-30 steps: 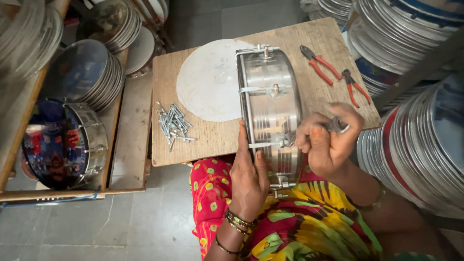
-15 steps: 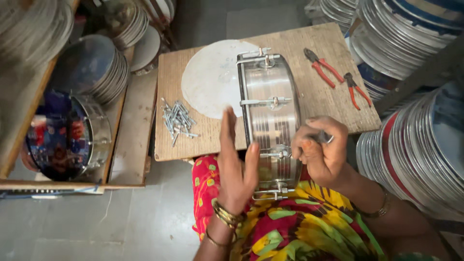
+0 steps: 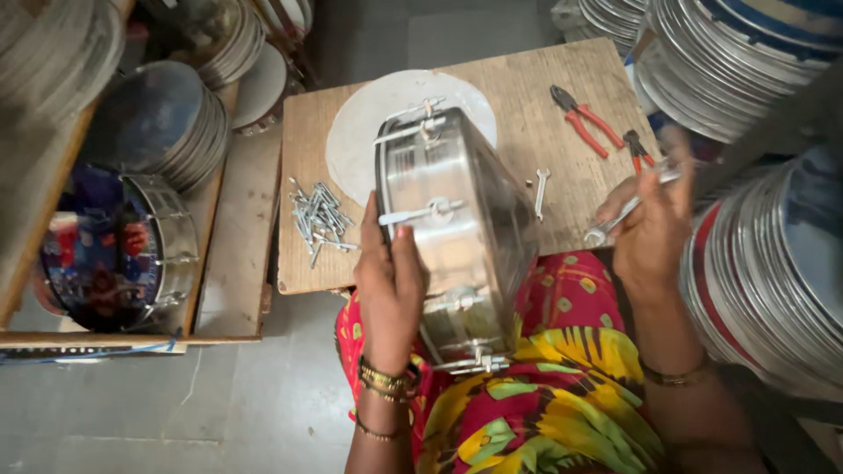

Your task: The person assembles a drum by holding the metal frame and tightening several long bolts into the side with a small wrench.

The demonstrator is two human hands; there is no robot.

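Observation:
A shiny metal drum shell with tension rods stands on its edge, tilted, between my lap and a wooden board. My left hand presses flat against its left side and holds it. My right hand is off to the right of the drum, shut on a small metal wrench. A white round drum skin lies on the board behind the shell. A small spanner lies on the board just right of the drum.
A heap of metal bolts lies at the board's left. Red-handled pliers and a second pair rest at its right. Stacks of metal drum frames stand right and back; a colourful drum sits left.
The drum has tilted and turned toward the left. My right hand has come off the drum and moved right with the wrench. My left hand shifted lower on the shell.

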